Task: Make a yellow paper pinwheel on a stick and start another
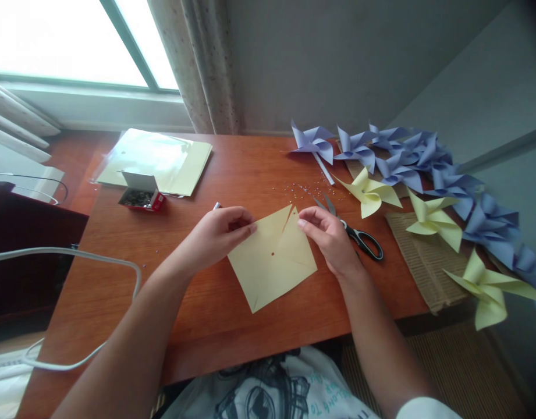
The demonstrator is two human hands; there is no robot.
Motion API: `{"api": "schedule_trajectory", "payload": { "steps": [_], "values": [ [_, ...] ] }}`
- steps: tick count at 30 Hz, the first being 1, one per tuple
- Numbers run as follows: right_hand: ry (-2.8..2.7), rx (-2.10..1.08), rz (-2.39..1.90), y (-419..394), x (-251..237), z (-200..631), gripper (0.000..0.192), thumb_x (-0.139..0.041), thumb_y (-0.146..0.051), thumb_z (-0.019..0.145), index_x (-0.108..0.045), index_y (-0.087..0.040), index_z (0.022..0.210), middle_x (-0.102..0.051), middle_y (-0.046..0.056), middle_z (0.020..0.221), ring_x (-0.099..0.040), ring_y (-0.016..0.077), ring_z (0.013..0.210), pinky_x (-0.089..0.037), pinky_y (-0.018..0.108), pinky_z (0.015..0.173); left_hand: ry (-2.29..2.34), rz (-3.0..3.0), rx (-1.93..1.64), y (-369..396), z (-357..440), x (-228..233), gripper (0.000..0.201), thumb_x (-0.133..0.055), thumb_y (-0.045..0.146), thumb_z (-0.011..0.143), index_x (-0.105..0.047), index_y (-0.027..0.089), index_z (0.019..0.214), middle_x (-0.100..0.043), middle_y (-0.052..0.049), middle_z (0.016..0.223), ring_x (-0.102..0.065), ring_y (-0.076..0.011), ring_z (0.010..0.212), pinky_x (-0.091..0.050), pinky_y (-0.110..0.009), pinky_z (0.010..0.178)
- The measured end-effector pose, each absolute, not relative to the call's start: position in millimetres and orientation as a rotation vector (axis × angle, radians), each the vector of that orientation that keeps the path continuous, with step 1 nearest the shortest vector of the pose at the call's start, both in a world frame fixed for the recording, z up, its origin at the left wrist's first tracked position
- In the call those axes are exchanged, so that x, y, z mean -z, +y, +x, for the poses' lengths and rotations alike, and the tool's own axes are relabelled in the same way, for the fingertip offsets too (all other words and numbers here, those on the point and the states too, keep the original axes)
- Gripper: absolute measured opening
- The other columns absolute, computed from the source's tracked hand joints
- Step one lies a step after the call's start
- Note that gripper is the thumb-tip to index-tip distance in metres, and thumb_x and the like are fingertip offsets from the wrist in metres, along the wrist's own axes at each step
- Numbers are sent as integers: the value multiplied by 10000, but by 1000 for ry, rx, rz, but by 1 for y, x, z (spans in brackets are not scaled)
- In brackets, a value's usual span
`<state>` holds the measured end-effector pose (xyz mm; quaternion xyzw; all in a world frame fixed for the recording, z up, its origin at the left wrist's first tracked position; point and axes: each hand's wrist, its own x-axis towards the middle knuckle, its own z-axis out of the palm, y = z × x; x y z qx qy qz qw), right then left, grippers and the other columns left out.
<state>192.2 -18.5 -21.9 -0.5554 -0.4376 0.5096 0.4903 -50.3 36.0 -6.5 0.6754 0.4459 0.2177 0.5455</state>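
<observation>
Both hands hold a square sheet of yellow paper [276,273] just above the table, one corner pointing towards me. My left hand [217,233] pinches its left corner between thumb and fingers. With thumb and forefinger, my right hand [326,235] grips the paper near its far corner. A slit runs inward from that corner, and a small hole shows beside it. Another hole sits in the sheet's middle. Black-handled scissors [362,237] lie partly behind my right hand. The tip of a pale stick or pen [216,205] peeks out behind my left hand.
Purple pinwheels [398,169] and yellow pinwheels [433,220] spread over cardboard [418,267] on the right. Paper bits [306,191] are scattered beyond the sheet. At the back left are a paper stack [193,169] and an open red box [141,199] of small metal pieces. A white cable [97,253] crosses the left side.
</observation>
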Motion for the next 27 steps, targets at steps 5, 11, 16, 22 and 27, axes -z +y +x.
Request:
{"api": "schedule_trajectory", "payload": {
  "steps": [5,11,16,22,27],
  "values": [
    [-1066,-1224,-1313,-19,22,192,149,-728,-361,876,-688,-218,884,-673,-6,853,-611,151,825,-469,261,763,1034,1670,-499,34,-48,4,242,-658,399,879,-646,165,820,-603,-2,719,-525,-132,666,-386,-231,569],
    [-1029,-1283,-1291,-19,21,190,161,-721,-318,876,-659,-197,789,-611,-18,771,-538,127,737,-422,246,694,1031,1699,-479,33,-46,2,235,-645,391,888,-639,167,816,-587,6,722,-494,-125,669,-379,-228,572],
    [-906,-1437,-1232,-21,18,189,192,-705,-320,884,-618,-193,768,-550,-29,718,-493,113,663,-400,240,646,1015,1682,-477,32,-46,4,228,-640,393,893,-643,171,841,-605,-5,743,-521,-137,685,-396,-236,584],
    [-810,-1488,-1242,-21,19,186,238,-739,-404,868,-624,-205,805,-588,-26,723,-534,121,644,-431,246,629,1008,1647,-486,32,-46,3,222,-646,390,887,-654,169,857,-616,-8,745,-538,-138,683,-417,-237,586],
    [-864,-1258,-1345,-18,22,191,391,-582,-583,943,-684,-213,869,-656,11,824,-599,138,748,-457,249,663,1025,1706,-491,32,-46,3,216,-625,377,893,-665,168,853,-623,-9,749,-543,-137,685,-424,-232,585]
  ]
}}
